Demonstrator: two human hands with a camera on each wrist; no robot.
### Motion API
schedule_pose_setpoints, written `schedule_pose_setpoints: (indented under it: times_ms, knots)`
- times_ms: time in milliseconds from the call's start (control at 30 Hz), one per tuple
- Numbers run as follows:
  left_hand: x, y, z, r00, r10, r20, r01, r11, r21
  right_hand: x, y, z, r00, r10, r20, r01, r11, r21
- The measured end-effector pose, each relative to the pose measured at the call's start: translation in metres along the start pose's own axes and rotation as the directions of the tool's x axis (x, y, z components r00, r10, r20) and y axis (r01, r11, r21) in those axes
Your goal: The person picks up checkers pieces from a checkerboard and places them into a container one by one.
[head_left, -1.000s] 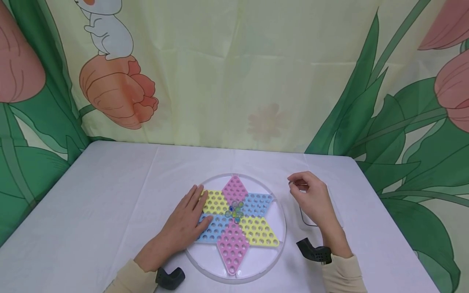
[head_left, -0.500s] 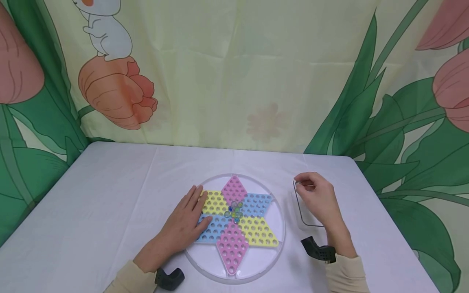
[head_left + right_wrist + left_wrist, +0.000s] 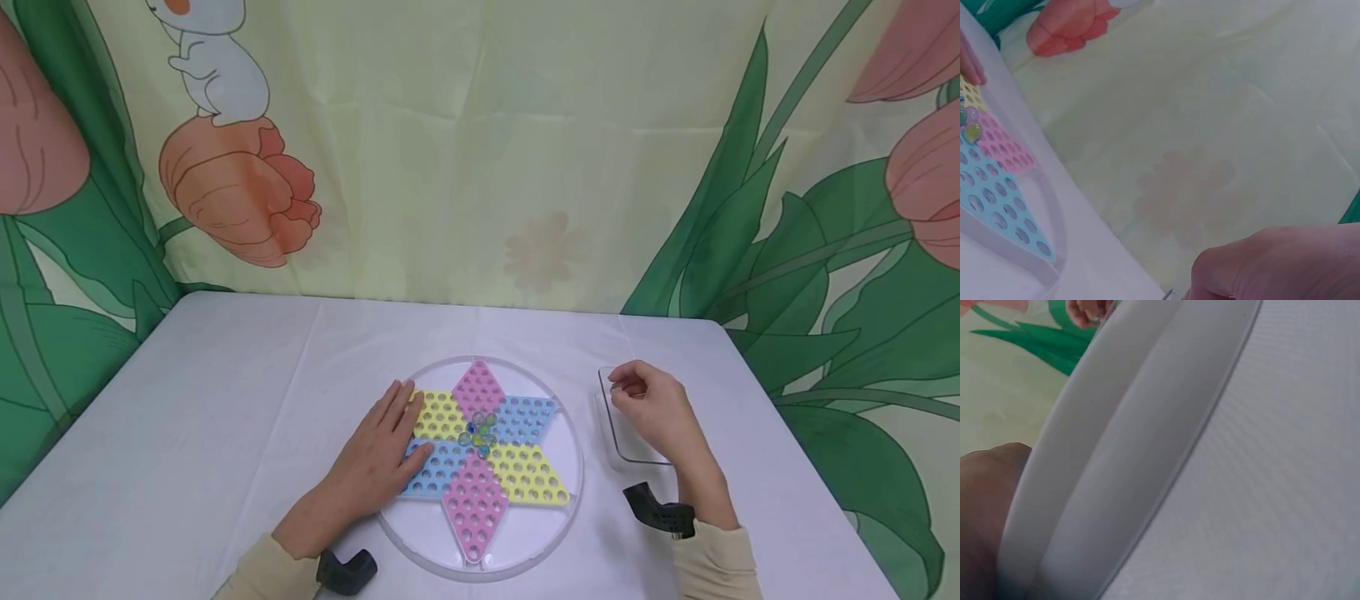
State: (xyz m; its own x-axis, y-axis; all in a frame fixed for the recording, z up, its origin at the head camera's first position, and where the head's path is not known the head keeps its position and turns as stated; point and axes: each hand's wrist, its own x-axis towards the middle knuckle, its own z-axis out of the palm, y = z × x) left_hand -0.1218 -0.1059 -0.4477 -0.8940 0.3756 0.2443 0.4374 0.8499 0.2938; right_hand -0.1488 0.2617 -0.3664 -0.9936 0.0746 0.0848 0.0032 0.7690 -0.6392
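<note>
While the left hand (image 3: 382,454) lies, fingers straight, across the left side of a round board (image 3: 536,533), its star (image 3: 476,508) aims one pink tip at the person and one away, that long axis passing through clustered marbles (image 3: 481,432); over a dark-rimmed tray (image 3: 637,461) just right, the right hand (image 3: 658,410) bends, fingertips close together, perhaps pinching something too small to tell

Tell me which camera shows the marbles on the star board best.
The head view: it shows the whole cluster of marbles uncovered at the middle of the star board. The right wrist view catches only part of the cluster, at its left edge. The left wrist view shows none of them.
</note>
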Motion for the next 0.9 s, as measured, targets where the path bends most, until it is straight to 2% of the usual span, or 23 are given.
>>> schedule_pose_setpoints:
  times_ms: [167, 333, 600, 900]
  knots:
    - [0.0, 0.0, 0.001, 1.0, 0.0, -0.005, 0.0, 1.0, 0.002, 0.004, 0.004, 0.004, 0.998, 0.048, 0.036, -0.047, 0.998, -0.03]
    - [0.0, 0.0, 0.002, 1.0, 0.002, -0.004, -0.002, 1.0, -0.002, 0.007, 0.01, 0.008, 0.987, 0.12, 0.109, -0.114, 0.992, -0.059]
    - [0.0, 0.0, 0.002, 1.0, 0.01, -0.015, -0.01, 1.0, -0.009, 0.009, 0.015, 0.01, 0.977, 0.136, 0.165, -0.122, 0.988, -0.093]
    - [-0.001, 0.001, 0.001, 0.999, 0.015, -0.03, -0.015, 1.0, -0.006, 0.012, 0.023, 0.016, 0.974, 0.142, 0.178, -0.124, 0.986, -0.109]
